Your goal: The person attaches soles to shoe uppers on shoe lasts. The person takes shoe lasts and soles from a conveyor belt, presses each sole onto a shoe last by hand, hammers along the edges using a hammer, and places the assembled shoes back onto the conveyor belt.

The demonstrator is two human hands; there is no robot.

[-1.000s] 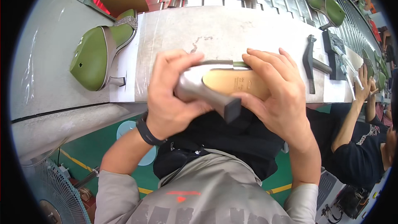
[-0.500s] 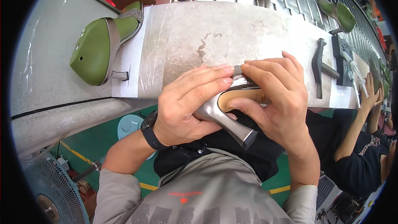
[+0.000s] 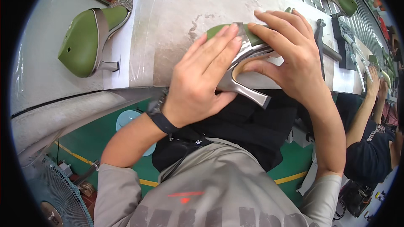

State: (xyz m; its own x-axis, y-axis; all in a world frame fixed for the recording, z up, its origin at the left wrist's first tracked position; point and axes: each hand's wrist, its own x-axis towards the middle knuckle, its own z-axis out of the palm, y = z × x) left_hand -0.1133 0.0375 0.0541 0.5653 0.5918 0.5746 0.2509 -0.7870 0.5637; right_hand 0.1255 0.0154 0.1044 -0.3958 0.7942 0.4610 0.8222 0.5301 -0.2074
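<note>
The left hand point(image 3: 198, 82) lays its fingers point(image 3: 209, 56) nearly straight over the silver high-heeled shoe point(image 3: 250, 93), thumb below by the heel; the right hand point(image 3: 296, 44) grips it too, fingers bent over the upper and thumb against the tan sole. The shoe (a green form point(image 3: 215, 30) fills it) sits between both sets of fingers, heel toward the person. A hammer point(image 3: 332, 53) lies on the tabletop point(image 3: 168, 25) just right of the right fingers.
</note>
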